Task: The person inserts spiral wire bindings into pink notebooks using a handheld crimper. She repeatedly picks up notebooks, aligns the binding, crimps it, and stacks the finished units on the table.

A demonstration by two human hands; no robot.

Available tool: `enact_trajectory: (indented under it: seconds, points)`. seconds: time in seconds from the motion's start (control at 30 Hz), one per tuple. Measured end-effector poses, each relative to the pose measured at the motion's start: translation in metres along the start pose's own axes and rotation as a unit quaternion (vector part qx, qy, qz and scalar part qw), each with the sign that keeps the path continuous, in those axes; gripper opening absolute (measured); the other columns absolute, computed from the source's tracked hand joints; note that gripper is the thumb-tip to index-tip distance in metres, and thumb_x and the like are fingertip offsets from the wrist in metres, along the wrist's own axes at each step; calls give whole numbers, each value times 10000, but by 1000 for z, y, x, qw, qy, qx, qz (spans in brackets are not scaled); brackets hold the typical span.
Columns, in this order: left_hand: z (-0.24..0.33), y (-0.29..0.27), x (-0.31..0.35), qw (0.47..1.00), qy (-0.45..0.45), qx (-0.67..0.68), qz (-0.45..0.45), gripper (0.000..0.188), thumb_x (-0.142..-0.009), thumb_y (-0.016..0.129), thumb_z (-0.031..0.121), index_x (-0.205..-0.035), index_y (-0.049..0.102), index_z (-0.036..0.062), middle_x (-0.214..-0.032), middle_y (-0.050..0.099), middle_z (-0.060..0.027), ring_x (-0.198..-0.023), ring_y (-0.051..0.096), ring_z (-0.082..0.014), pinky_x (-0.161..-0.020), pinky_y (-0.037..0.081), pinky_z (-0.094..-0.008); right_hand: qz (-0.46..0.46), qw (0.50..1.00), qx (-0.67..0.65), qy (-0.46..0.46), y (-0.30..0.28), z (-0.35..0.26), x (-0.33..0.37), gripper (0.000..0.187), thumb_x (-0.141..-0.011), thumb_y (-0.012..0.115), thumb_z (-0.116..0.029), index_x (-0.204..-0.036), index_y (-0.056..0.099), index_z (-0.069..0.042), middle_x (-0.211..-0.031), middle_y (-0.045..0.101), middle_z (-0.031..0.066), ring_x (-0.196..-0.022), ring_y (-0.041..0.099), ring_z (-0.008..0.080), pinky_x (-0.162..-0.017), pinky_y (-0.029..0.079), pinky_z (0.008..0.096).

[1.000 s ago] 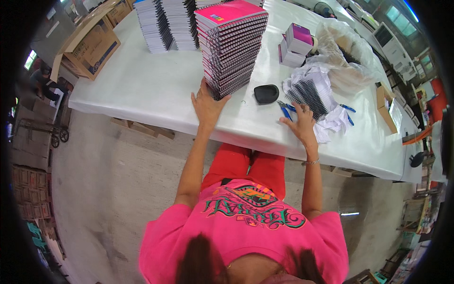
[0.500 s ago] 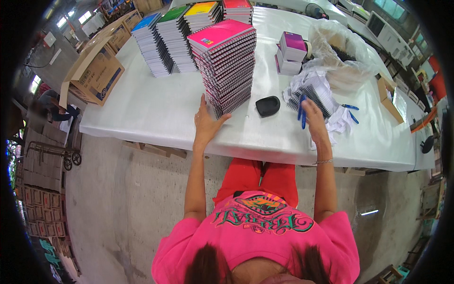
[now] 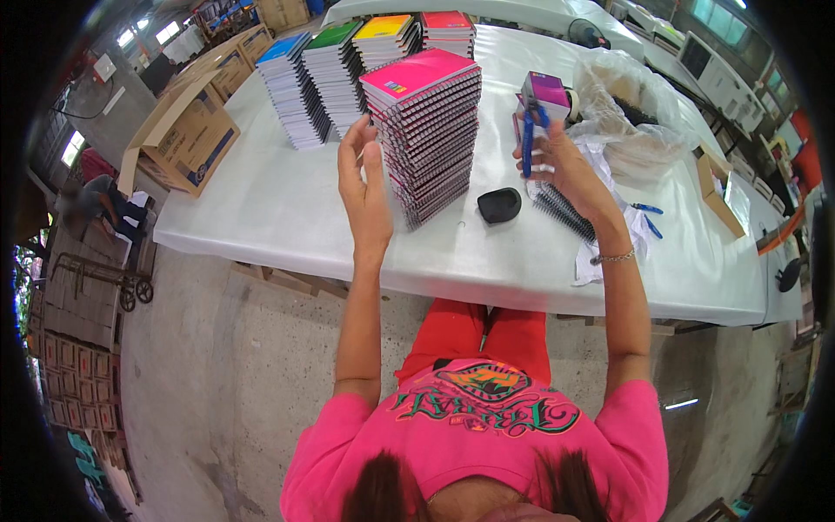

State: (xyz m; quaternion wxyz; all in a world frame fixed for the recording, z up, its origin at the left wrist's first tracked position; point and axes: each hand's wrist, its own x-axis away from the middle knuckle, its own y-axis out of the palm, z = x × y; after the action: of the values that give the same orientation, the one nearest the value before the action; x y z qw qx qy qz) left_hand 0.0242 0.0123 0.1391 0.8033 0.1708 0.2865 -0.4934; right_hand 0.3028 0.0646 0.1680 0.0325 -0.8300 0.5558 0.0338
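A tall stack of spiral-bound notebooks with pink covers [image 3: 430, 130] stands upright in front of me. My left hand [image 3: 365, 191] is beside its left side, fingers extended and apart, holding nothing; whether the fingertips touch the stack I cannot tell. My right hand [image 3: 570, 170] grips blue-handled pliers [image 3: 527, 143] above the table, right of the stack; the tool's jaws are hard to make out. Beneath that hand lie black spiral binding coils [image 3: 561, 209] on crumpled white paper [image 3: 591, 261]. A small black cup-like holder [image 3: 499, 206] rests between the stack and the coils.
Blue [image 3: 291, 91], green [image 3: 335, 74], yellow [image 3: 383, 52] and red [image 3: 448, 35] notebook stacks stand behind. Purple-and-white boxes [image 3: 546, 91] and a clear plastic bag [image 3: 644, 104] are at the right, near another blue-handled tool [image 3: 648, 217]. Cardboard boxes [image 3: 187, 143] stand far left; a person [image 3: 104, 200] is beyond.
My right hand has risen and moved farther over the table with the pliers, away from the coils. My left hand has moved up along the stack's left side.
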Motion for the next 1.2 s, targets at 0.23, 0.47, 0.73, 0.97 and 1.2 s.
enact_trajectory:
  seconds: [0.23,0.47,0.73,0.97,1.2]
  points:
    - [0,25,-8,998,24,29,42,382,-1072,477,268,-1343,528,5,-1290,562,-132,-1235,513,-212,-1079,382,-366,92,795,519,-301,59,-20,-6,497,-971,599,-445,-1348,539,-126,-1006,611,222,-894,576,412,-810,469,467]
    - [-4,39,-13,995,38,33,90,333,-1027,559,241,-1261,584,6,-1168,624,-112,-1057,584,-195,-913,451,-350,151,722,566,-368,74,-26,-18,422,-955,617,-445,-1270,620,-166,-1097,624,188,-920,566,373,-799,469,473]
    - [-4,43,-18,992,37,48,114,236,-999,609,181,-1159,651,12,-1053,659,-84,-972,605,-171,-837,468,-314,151,739,562,-340,86,-32,-23,488,-930,629,-487,-1199,626,-81,-1163,629,164,-961,578,374,-787,479,503]
    - [-5,39,-19,992,29,53,111,210,-993,623,162,-1139,660,15,-1050,658,-72,-952,605,-151,-810,485,-298,162,729,578,-329,90,-29,-27,488,-920,633,-504,-1156,658,-77,-1161,635,156,-981,594,384,-815,477,510]
    - [-8,40,-21,991,44,50,113,208,-987,635,159,-1130,662,10,-1047,667,-81,-935,625,-160,-811,500,-303,133,754,569,-299,96,-40,-26,472,-925,645,-484,-1114,664,-52,-1074,653,182,-975,606,382,-819,476,492]
